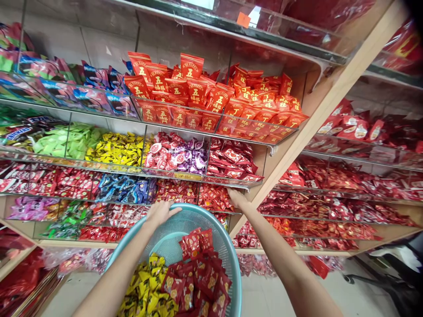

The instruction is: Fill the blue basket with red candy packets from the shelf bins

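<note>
A round teal plastic basket [234, 264] is in front of me. It holds yellow-wrapped candies [148, 281] on the left and dark red candy packets [198, 281] on the right. My left hand [160, 214] grips the basket's far rim, thumb towards the inside. My right hand [235, 198] reaches to the shelf compartment of red candy packets with orange prints [214, 197], at its right end. Its fingertips are hidden among the packets and under the shelf edge, so whether they hold one does not show.
Tiered shelves with clear fronts hold red "Be Happy" packets [191, 90], yellow candies [115, 149], green packets [62, 140] and purple candies [194, 155]. A wooden post [284, 158] stands right of my right hand. A black chair base [373, 281] is at lower right.
</note>
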`<state>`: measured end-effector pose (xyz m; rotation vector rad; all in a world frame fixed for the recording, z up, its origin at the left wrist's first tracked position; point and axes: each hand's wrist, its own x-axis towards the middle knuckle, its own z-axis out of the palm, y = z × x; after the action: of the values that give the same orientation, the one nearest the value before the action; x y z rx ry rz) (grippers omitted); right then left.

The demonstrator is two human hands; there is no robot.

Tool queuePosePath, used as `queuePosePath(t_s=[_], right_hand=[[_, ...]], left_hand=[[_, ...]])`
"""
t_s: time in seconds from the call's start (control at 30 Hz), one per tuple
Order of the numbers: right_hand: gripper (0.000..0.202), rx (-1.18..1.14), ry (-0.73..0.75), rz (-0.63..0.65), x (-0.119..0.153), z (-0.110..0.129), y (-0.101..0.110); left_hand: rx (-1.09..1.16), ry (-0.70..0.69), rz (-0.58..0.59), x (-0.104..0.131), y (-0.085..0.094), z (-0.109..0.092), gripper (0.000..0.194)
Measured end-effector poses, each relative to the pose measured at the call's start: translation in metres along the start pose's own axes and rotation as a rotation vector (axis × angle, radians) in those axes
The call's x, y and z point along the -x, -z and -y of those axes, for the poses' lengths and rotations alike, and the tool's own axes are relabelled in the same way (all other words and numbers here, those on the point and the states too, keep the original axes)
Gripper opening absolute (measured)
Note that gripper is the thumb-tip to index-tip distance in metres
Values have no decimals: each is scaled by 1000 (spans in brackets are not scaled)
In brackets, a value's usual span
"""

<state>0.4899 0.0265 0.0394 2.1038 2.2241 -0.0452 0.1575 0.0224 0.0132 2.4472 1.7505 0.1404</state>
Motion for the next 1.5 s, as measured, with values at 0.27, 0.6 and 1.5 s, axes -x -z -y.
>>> queuePosePath(t_s=[0.27, 0.6, 1.5], right_hand=[[60, 30, -16, -37, 8, -1, 3], [53, 57, -50, -214, 27, 3, -6], [32, -620, 17, -81, 118, 139, -45]], left_hand=[[4, 3, 7, 0, 1, -1, 68], [-9, -10, 4, 0, 1, 0, 68], [-26, -12, -18, 2, 4, -3, 70]])
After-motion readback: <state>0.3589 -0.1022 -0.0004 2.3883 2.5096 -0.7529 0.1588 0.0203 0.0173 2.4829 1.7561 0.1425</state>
